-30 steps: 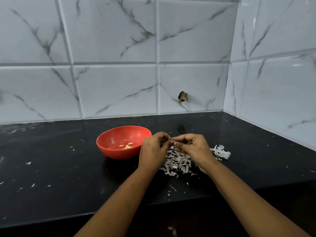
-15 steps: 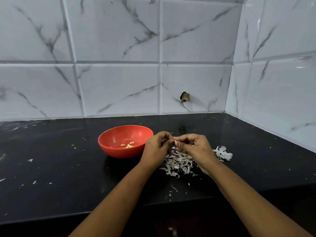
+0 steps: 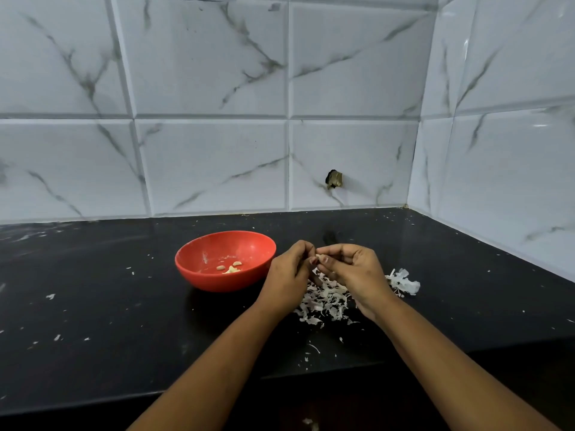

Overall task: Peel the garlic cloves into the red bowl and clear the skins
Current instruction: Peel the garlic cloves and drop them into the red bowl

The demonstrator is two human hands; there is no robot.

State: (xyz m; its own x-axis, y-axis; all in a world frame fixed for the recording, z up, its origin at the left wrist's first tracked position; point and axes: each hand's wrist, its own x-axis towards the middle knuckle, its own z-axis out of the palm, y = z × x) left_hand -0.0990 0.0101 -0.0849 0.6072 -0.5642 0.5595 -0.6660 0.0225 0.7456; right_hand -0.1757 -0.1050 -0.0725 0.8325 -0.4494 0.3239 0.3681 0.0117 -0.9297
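- While my hands meet above the black counter [image 3: 93,306], both work on one garlic clove [image 3: 318,256], of which only a small pale bit shows between the fingertips.
- My left hand [image 3: 289,272] has its fingers curled and pinches the clove from the left.
- My right hand [image 3: 354,269] is curled too, thumb and fingertips nipping the same clove from the right.
- A pile of skins [image 3: 323,301] lies on the counter right under my hands, with loose flakes scattered towards me.
- A larger clump of skin [image 3: 404,281] sits just to the right of my right wrist.
- The red bowl [image 3: 199,278] stands just left of my left hand, with a few peeled cloves [image 3: 230,268] at its bottom.
- Behind it all rises the marbled tile wall [image 3: 217,73].
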